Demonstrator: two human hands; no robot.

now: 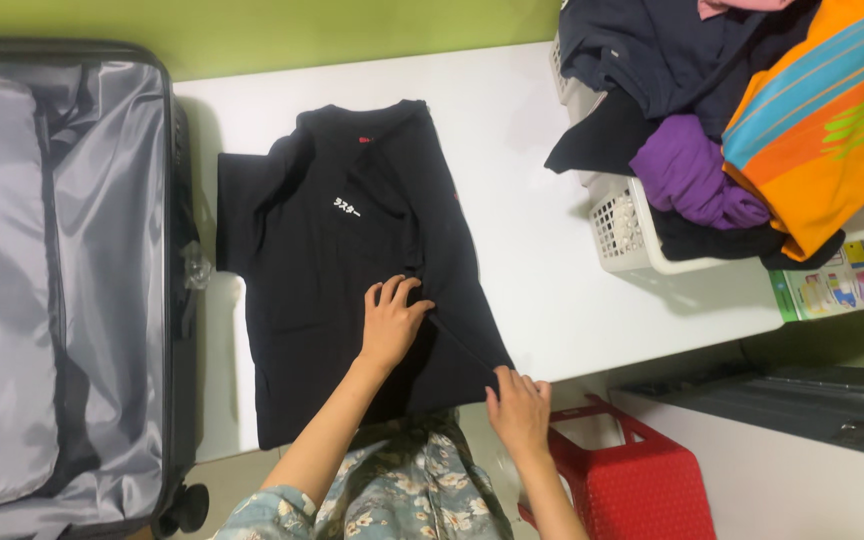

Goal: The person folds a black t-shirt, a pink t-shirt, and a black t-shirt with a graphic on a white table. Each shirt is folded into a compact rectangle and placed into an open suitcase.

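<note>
Pressing black shirt (337,250), both hands (basket (624,240) heaped with clothes (712,120)).

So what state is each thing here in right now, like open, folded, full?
Black T-shirt: flat on the white table, right side folded over.
Left hand: open, pressing on the shirt.
Right hand: fingers on the shirt's lower corner.
Suitcase: open, grey lining showing.
Laundry basket: heaped with clothes.
Red stool: upright under the table edge.
</note>
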